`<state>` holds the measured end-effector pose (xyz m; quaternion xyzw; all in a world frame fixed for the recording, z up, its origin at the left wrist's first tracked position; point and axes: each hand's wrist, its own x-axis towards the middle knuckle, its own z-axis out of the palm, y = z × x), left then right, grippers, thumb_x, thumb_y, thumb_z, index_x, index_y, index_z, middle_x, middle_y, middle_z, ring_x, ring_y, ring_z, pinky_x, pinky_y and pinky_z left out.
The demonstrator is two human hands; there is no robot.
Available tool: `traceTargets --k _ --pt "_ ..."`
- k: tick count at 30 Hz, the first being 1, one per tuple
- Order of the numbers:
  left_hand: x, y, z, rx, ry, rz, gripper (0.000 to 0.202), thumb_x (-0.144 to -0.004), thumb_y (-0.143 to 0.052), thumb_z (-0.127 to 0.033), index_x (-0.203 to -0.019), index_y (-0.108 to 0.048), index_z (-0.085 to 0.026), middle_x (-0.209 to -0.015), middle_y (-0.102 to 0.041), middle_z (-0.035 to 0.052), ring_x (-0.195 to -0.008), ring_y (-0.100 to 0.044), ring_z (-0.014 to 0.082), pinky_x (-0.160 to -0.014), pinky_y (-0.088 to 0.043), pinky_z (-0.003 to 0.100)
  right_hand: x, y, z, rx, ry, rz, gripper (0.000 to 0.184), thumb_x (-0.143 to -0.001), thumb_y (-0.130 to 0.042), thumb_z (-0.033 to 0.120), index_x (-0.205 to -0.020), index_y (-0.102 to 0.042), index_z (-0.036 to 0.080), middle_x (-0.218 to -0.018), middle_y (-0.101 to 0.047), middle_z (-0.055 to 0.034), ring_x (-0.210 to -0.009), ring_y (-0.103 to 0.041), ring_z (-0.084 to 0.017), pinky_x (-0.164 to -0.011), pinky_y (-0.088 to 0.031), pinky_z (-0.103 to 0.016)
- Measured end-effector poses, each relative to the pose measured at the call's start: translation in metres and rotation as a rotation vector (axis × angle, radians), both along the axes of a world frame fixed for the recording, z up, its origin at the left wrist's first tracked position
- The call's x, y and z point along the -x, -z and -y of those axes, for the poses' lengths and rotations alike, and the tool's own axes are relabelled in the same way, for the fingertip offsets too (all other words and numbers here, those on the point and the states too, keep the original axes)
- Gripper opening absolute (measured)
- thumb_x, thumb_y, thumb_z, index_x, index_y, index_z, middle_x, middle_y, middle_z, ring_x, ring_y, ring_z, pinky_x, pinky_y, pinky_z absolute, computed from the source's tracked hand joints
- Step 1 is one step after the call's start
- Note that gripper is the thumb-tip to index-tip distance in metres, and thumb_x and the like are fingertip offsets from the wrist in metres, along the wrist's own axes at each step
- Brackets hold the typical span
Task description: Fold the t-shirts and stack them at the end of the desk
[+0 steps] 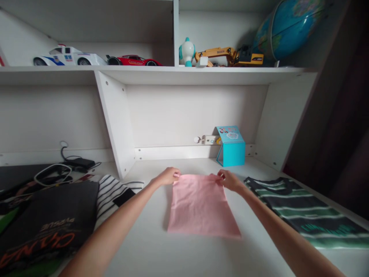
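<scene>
A folded pink garment [201, 206], roughly rectangular, hangs or lies over the white desk in the middle of the head view; its near edge is slightly blurred. My left hand [168, 176] pinches its far left corner. At the far right corner, the fingers of my right hand [229, 180] are closed on the cloth, which is a little bunched there. Both arms reach forward, one on each side of the garment. Whether the garment is a shirt I cannot tell.
Right of my arm lies a folded striped T-shirt [305, 209]. At left are a dark printed shirt [57, 215], a striped garment [108, 192] and a cabled adapter [82, 162]. A blue desk calendar [233, 154] stands behind; toys and a globe [296, 29] fill the shelf above.
</scene>
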<state>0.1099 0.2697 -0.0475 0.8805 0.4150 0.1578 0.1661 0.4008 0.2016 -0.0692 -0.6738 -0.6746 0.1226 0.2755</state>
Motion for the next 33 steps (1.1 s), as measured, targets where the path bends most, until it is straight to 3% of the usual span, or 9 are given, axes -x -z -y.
traceTargets --k 5,8,10,13,16,21,25,29,33 --pt "0.004 -0.083 0.039 -0.325 0.029 0.226 0.027 -0.076 -0.046 -0.02 -0.099 -0.059 -0.019 -0.089 -0.063 -0.0025 -0.078 -0.056 0.0127 -0.071 -0.039 0.018 -0.014 -0.072 0.036 -0.296 -0.008 -0.128 0.02 -0.08 -0.05 0.027 -0.095 -0.043 0.018 -0.09 -0.061 -0.0054 -0.072 -0.061 -0.013 -0.063 -0.046 -0.023" --pt "0.009 -0.099 0.078 -0.392 0.049 0.205 0.032 -0.078 -0.044 -0.02 -0.108 -0.055 -0.023 -0.1 -0.061 -0.0028 -0.086 -0.055 0.0131 -0.078 -0.038 0.019 -0.013 -0.083 0.078 -0.447 -0.08 -0.188 0.022 -0.078 -0.052 0.037 -0.089 -0.043 0.02 -0.092 -0.061 -0.0061 -0.082 -0.061 -0.017 -0.068 -0.047 -0.024" --pt "0.014 -0.088 0.101 -0.374 0.068 0.116 0.04 -0.079 -0.043 -0.017 -0.117 -0.051 -0.025 -0.101 -0.061 -0.001 -0.088 -0.056 0.0145 -0.08 -0.038 0.021 -0.012 -0.07 0.109 -0.371 -0.151 -0.144 0.02 -0.078 -0.052 0.038 -0.087 -0.045 0.021 -0.087 -0.063 -0.0048 -0.079 -0.062 -0.017 -0.068 -0.048 -0.025" --pt "0.023 -0.052 0.125 -0.206 0.217 -0.077 0.046 -0.078 -0.048 -0.017 -0.123 -0.048 -0.028 -0.097 -0.063 0.0005 -0.087 -0.057 0.0168 -0.078 -0.04 0.023 -0.017 -0.036 0.146 -0.037 -0.297 -0.019 0.019 -0.078 -0.053 0.035 -0.093 -0.052 0.023 -0.089 -0.064 -0.0022 -0.081 -0.062 -0.016 -0.07 -0.048 -0.024" --pt "0.026 -0.02 0.137 -0.049 0.354 -0.152 0.039 -0.079 -0.053 -0.025 -0.118 -0.053 -0.028 -0.109 -0.06 0.0021 -0.096 -0.056 0.0187 -0.083 -0.04 0.024 -0.027 -0.006 0.158 0.159 -0.367 0.057 0.021 -0.082 -0.047 0.037 -0.098 -0.057 0.026 -0.097 -0.064 -0.0012 -0.089 -0.06 -0.017 -0.075 -0.048 -0.027" --pt "0.005 0.008 0.144 -0.087 0.302 -0.125 0.044 -0.086 -0.044 -0.034 -0.129 -0.041 -0.021 -0.125 -0.05 0.0087 -0.114 -0.046 0.0228 -0.095 -0.034 0.032 -0.025 0.023 0.122 -0.076 -0.295 0.124 0.035 -0.088 -0.035 0.032 -0.117 -0.052 0.022 -0.122 -0.054 -0.0065 -0.112 -0.049 -0.021 -0.096 -0.037 -0.038" --pt "-0.009 0.017 0.138 -0.104 0.185 -0.188 0.039 -0.091 -0.031 -0.035 -0.126 -0.044 -0.023 -0.125 -0.051 0.008 -0.116 -0.044 0.0251 -0.098 -0.027 0.048 -0.008 0.03 0.106 -0.136 -0.369 0.207 0.033 -0.089 -0.033 0.026 -0.111 -0.057 0.018 -0.115 -0.058 -0.0087 -0.109 -0.051 -0.021 -0.095 -0.039 -0.039" --pt "-0.014 0.013 0.117 -0.076 0.194 -0.239 0.036 -0.092 -0.025 -0.026 -0.112 -0.055 -0.027 -0.126 -0.051 0.0025 -0.118 -0.041 0.0221 -0.1 -0.014 0.057 0.019 0.033 0.136 -0.227 -0.31 0.303 0.032 -0.09 -0.031 0.022 -0.096 -0.062 0.016 -0.092 -0.064 -0.0106 -0.086 -0.059 -0.021 -0.079 -0.048 -0.04" --pt "-0.037 0.013 0.094 -0.112 0.171 -0.303 0.034 -0.09 -0.03 -0.023 -0.105 -0.06 -0.024 -0.132 -0.044 0.0052 -0.126 -0.029 0.0266 -0.099 -0.011 0.061 0.082 0.05 0.169 -0.405 -0.303 0.442 0.028 -0.085 -0.036 0.014 -0.098 -0.061 0.013 -0.088 -0.064 -0.0133 -0.082 -0.06 -0.026 -0.068 -0.051 -0.041"
